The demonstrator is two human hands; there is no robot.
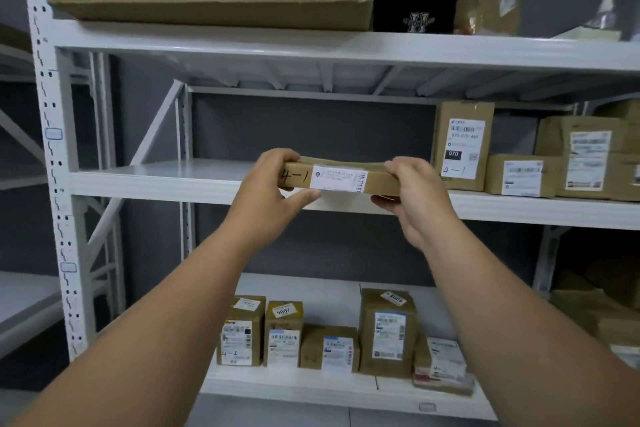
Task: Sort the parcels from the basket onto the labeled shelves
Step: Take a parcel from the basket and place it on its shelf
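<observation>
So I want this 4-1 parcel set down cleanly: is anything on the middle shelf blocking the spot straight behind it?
Nothing visible: the middle shelf is bare behind the flat parcel held by the left hand and right hand. The upright 4-1 box stands off to its right.

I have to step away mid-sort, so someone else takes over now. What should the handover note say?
Left hand and right hand grip the ends of a flat parcel marked 4-1, held at the front edge of the middle shelf.
Done: an upright box marked 4-1 and other parcels stand at that shelf's right; the lower shelf holds a box marked 4-2 and more.
Left: set this parcel down on the middle shelf. The basket is out of view.
</observation>
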